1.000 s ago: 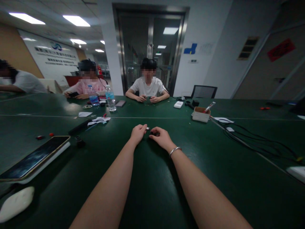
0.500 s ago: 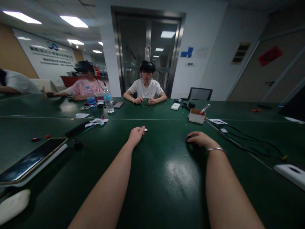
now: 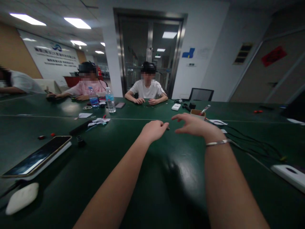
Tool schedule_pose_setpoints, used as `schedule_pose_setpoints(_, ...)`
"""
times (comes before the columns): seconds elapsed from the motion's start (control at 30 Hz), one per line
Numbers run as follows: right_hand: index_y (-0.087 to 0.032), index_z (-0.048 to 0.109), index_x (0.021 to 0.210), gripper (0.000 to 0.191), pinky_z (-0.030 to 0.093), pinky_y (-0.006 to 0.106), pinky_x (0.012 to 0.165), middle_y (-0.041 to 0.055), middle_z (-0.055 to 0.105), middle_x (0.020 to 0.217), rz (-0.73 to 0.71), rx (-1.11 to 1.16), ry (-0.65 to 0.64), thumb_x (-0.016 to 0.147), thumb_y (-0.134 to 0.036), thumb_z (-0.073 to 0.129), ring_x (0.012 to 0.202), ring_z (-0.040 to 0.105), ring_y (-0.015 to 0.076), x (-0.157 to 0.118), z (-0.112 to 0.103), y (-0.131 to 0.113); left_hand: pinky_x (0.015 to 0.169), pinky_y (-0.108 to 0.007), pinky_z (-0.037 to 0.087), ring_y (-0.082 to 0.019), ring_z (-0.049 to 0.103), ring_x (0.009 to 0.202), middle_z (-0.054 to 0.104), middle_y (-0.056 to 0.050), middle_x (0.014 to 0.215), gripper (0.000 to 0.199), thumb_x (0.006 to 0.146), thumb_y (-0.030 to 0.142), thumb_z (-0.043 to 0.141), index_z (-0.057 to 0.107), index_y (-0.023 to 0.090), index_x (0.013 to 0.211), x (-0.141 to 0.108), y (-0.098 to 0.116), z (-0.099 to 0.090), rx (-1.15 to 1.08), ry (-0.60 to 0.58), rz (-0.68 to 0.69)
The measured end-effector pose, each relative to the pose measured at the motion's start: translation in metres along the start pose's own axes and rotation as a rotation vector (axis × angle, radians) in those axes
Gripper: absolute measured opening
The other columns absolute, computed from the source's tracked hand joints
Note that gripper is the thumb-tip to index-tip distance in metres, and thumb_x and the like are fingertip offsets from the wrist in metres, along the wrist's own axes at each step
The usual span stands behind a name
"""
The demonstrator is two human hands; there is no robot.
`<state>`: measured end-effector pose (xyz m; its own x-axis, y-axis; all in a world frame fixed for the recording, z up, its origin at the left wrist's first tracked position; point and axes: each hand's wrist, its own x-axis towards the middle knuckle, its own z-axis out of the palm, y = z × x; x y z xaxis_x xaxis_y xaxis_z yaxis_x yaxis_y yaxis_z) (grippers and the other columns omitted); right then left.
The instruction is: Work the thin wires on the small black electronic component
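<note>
My left hand (image 3: 155, 131) is closed just above the green table (image 3: 147, 171). Pinched between its thumb and fingers is a small metal piece (image 3: 168, 128), of which only a bit pokes out at the fingertips; its kind is too small to tell. My right hand (image 3: 194, 126), with a silver bracelet (image 3: 218, 142) at the wrist, hovers over the table close to the left fingertips. Its thumb and index finger are spread apart, and nothing shows between them.
Behind my right hand stands a small box (image 3: 202, 117) with a pen-like item. To the left lie a phone (image 3: 39, 156), a white rounded item (image 3: 22, 197) and papers (image 3: 98, 121). Black cables (image 3: 254, 140) run at the right. Bottles (image 3: 110, 101) and a seated person (image 3: 146, 89) are across the table.
My left hand has moved right with the metal piece. My right hand has lifted from a dark thing on the table and come left towards it, fingers spreading; the dark thing no longer shows.
</note>
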<state>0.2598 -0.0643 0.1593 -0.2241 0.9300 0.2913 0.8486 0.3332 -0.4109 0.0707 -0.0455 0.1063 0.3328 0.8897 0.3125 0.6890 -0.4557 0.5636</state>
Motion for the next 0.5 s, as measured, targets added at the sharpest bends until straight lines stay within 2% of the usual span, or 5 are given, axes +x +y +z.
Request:
schedule_pose_setpoints(0.13,-0.017,0.066,0.071,0.020,0.040,0.028,0.068,0.0046,0.062,0.068,-0.213,-0.083,0.079,0.065,0.001,0.062,0.072,0.059,0.0195,0.011,0.044,-0.056,0.072,-0.032,0.040,-0.026,0.062,0.080,0.066,-0.014,0.081,0.038,0.088,0.041,0.042,0.069,0.015,0.079,-0.010,0.017,-0.014,0.214,0.141,0.024)
schedule_pose_setpoints(0.23,-0.018,0.065,0.067,0.018,0.041,0.028,0.065,0.0038,0.062,0.066,-0.203,-0.054,0.077,0.065,0.000,0.064,0.067,0.059,0.0182,0.015,0.049,-0.051,0.075,-0.033,0.042,-0.025,0.062,0.082,0.066,-0.013,0.080,0.043,0.088,0.048,0.039,0.066,0.018,0.074,-0.022,0.004,-0.030,0.289,0.061,-0.006)
schedule_pose_setpoints(0.3,-0.018,0.066,0.070,0.016,0.043,0.027,0.062,0.0028,0.064,0.067,-0.103,0.010,0.060,0.063,-0.004,0.068,0.064,0.059,0.0167,0.012,0.035,-0.026,0.080,-0.035,0.043,-0.027,0.062,0.084,0.065,-0.011,0.076,0.051,0.083,0.062,0.038,0.063,0.020,0.068,-0.033,-0.020,-0.052,0.341,-0.047,-0.086)
schedule_pose_setpoints(0.37,-0.017,0.067,0.078,0.016,0.044,0.026,0.062,0.0037,0.066,0.072,0.074,0.074,0.215,0.065,-0.007,0.069,0.063,0.060,0.0149,0.003,0.013,0.014,0.087,-0.043,0.042,-0.032,0.060,0.093,0.065,-0.011,0.080,0.050,0.072,0.068,0.050,0.061,0.020,0.069,-0.046,-0.058,-0.084,0.462,-0.062,-0.211)
schedule_pose_setpoints(0.5,-0.012,0.065,0.096,0.028,0.045,0.026,0.058,0.0115,0.069,0.083,0.498,0.196,0.567,0.069,-0.020,0.070,0.060,0.062,0.0148,-0.034,-0.018,0.111,0.089,-0.068,0.032,-0.046,0.044,0.115,0.061,-0.014,0.100,0.049,0.053,0.064,0.069,0.055,0.020,0.072,-0.075,-0.158,-0.156,0.660,0.256,-0.606)
